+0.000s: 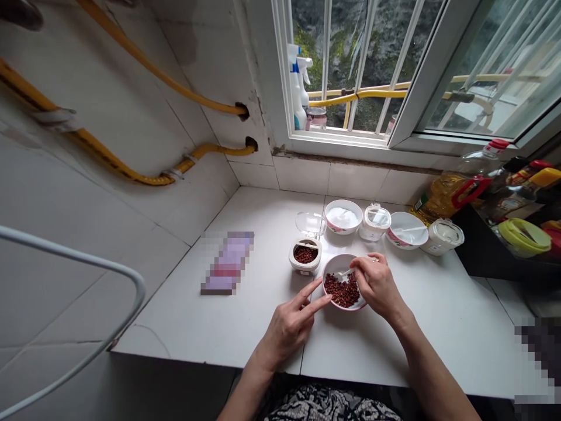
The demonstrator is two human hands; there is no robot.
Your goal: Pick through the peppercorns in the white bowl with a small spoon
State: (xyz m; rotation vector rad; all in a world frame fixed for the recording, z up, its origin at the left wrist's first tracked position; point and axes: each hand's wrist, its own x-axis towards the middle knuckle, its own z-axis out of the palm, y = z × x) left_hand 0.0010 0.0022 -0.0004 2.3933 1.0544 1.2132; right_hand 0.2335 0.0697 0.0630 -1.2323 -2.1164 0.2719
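Note:
A white bowl [340,258] with a pink rim holds reddish-brown grains that look like Sichuan peppercorns [344,294]. Pinched in the fingers of my right hand [380,285] is a small pale spoon [343,275], its tip among the grains. My left hand [289,327] holds nothing; two fingers stretch out apart and rest against the bowl's left rim, the others curl under. Just behind and left of the bowl stands a small white seasoning jar [305,268], its clear lid [310,224] flipped up, with the same grains inside.
Behind are a bowl of white powder [343,216], a lidded jar [375,221], another bowl [407,230] with a pale spoon, and a second lidded jar [445,236]. An oil bottle [456,190] stands back right. A blurred purple object [228,263] lies left on the counter [184,318].

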